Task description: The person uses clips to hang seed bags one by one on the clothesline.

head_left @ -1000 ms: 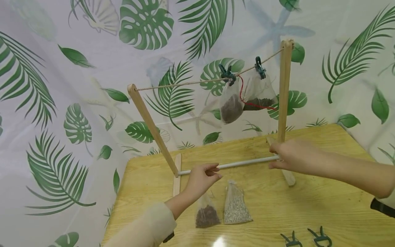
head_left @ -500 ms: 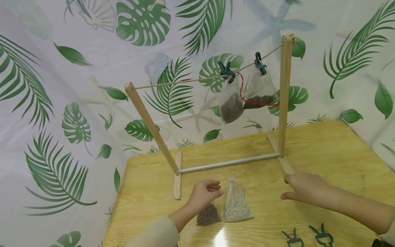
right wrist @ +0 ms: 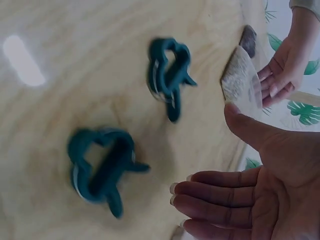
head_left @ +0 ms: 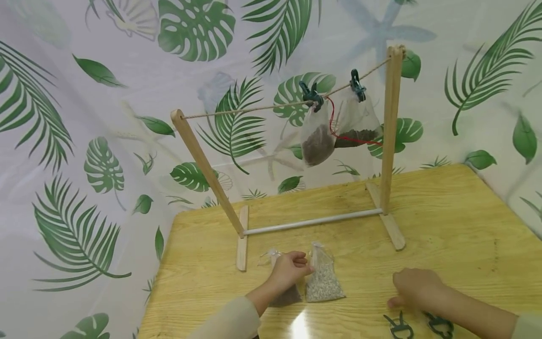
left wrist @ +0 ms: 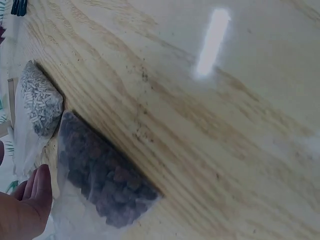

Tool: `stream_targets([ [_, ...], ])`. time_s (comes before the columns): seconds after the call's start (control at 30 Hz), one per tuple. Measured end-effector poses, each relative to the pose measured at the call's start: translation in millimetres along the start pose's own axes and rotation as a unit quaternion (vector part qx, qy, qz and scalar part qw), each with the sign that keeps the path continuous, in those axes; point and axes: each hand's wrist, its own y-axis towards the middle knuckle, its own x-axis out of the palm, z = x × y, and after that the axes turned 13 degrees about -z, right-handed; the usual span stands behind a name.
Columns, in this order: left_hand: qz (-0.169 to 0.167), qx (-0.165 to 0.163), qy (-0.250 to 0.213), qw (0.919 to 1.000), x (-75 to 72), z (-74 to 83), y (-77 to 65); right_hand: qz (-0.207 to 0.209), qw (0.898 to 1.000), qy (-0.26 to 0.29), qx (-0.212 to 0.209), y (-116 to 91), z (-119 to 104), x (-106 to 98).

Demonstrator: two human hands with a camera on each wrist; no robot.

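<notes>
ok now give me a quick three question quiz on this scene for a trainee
1. Count: how many hanging bags are clipped to the rope?
2. True or false: the right hand is nearer than the left hand to the two loose clips on the table.
3. Fill the gap: in the head view, the bag of pale pellets lies to the ____ of the bag of dark chunks.

Key: 1. Two. 2. True. 3. Right.
</notes>
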Motion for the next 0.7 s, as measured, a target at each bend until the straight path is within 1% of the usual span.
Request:
stream_targets([
  [0.13, 0.006, -0.008, -0.002, 0.9999, 4.5, -2.7, 4.7, -0.008, 1.0, 0.004, 0.002, 2.4, -1.5, 13.0],
  [0.3, 0.002, -0.038, -0.005, 0.9993, 7.2, -6.7, 8.0, -0.022, 1.0, -0.019, -0.003, 8.3, -4.7, 22.5],
  [0.33, -0.002, -0.043, -0.004, 0.9991, 7.4, -7.2, 8.5, -0.026, 0.999, -0.021, -0.001, 9.5, -5.5, 23.5],
  [0.4, -0.018, -0.048, -0.008, 0.9986, 7.3, -6.4, 9.1, -0.037, 0.999, -0.022, 0.003, 11.2, -7.0, 25.1],
  [0.57, -0.057, -0.057, -0.036, 0.9961, 8.1, -2.6, 10.1, -0.063, 0.998, -0.017, 0.005, 12.5, -9.1, 28.5],
  [0.7, -0.058, -0.058, -0.045, 0.9956, 9.7, -1.6, 10.9, -0.069, 0.998, -0.009, -0.001, 12.9, -9.7, 29.6],
])
